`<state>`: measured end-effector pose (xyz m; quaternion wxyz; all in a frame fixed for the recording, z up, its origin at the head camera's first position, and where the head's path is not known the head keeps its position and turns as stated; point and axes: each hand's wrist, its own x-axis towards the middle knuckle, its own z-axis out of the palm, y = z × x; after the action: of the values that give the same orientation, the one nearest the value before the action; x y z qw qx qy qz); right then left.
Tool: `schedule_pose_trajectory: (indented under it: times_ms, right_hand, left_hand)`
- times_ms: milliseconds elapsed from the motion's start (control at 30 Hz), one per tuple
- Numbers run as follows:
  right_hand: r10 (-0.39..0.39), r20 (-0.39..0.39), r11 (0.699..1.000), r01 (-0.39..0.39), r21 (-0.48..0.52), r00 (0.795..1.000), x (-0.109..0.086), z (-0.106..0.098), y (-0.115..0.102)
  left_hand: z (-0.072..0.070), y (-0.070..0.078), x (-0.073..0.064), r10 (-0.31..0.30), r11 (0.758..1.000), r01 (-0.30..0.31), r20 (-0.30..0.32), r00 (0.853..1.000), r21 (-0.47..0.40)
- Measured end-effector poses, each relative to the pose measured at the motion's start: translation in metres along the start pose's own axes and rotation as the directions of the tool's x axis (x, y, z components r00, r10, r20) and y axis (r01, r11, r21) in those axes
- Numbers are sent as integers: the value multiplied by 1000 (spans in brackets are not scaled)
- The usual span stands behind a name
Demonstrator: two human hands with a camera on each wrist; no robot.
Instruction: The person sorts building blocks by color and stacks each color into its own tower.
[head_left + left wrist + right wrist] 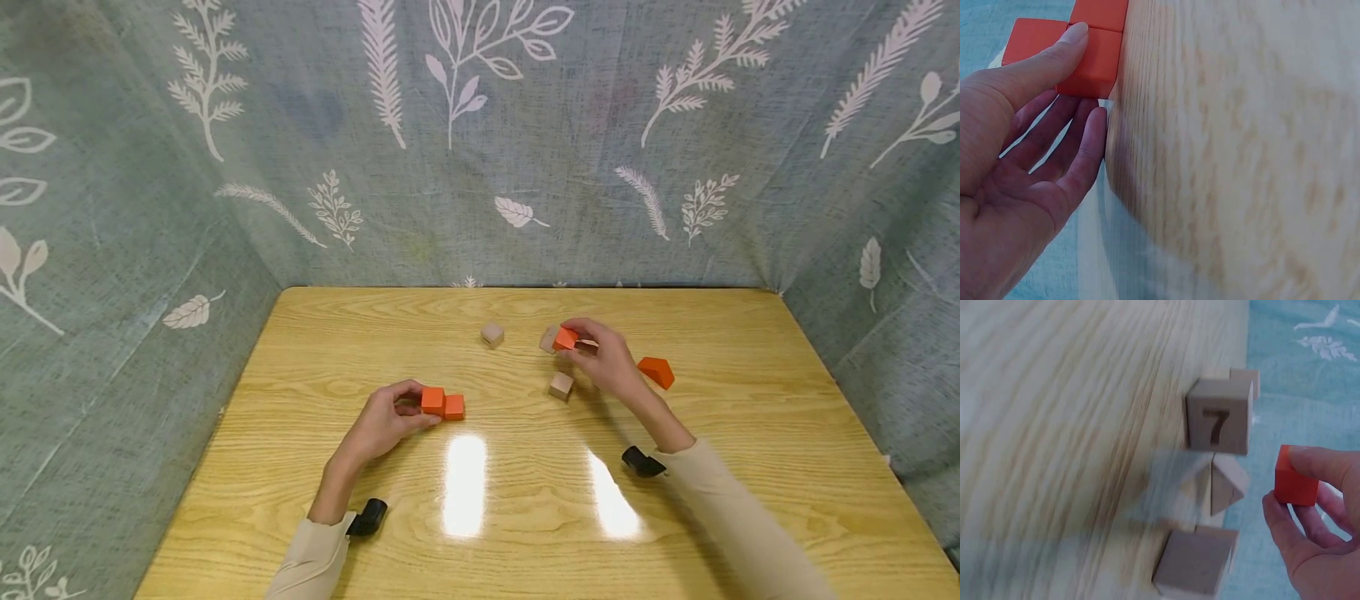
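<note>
My left hand (pixel 386 421) is at the left of the table, its thumb and fingers holding a two-high stack of orange cubes. The upper cube (pixel 432 400) sits on a lower cube (pixel 1092 65), and the thumb lies across both in the left wrist view. Against the stack's right side is a third orange cube (pixel 454 407). My right hand (pixel 603 358) pinches another orange cube (pixel 1297 480) between thumb and fingers, held above the table. In the head view this cube partly covers a plain wooden block (pixel 549 338). Nearer the body lies a wooden cube (pixel 560 386).
A wooden cube (pixel 492 335) rests toward the back middle. An angular orange block (pixel 657 372) lies right of my right hand. The right wrist view shows a wooden block marked 7 (pixel 1218 419) and a pointed wooden block (pixel 1227 484). Patterned cloth (pixel 480 208) hangs behind the table.
</note>
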<state>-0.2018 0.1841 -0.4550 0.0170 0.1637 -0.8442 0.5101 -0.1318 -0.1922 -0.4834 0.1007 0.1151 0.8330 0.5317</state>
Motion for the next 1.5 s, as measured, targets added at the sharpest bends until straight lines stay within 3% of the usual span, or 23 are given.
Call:
schedule_pose_trajectory:
  times_ms: [333, 733, 1033, 1267, 1500]
  right_hand:
    - [-4, 41, 998, 1, 69, 999, -6, 18, -10]
    - [-99, 109, 983, 81, 162, 989, -8, 44, -17]
    - [-118, 153, 976, 86, 202, 981, -9, 65, -24]
    - [-92, 200, 976, 48, 214, 975, -11, 80, -41]
    - [-142, 234, 966, 82, 247, 962, -9, 97, -38]
  left_hand:
    - [1, -1, 1, 10, 1000, -10, 2, 1000, 15]
    - [0, 2, 0, -20, 1000, 20, 5, 1000, -2]
    - [0, 1, 0, -13, 1000, 13, 2, 1000, 1]
    - [0, 2, 0, -23, 1000, 23, 1, 1000, -10]
    - [1, 1, 1, -11, 1000, 11, -2, 1000, -12]
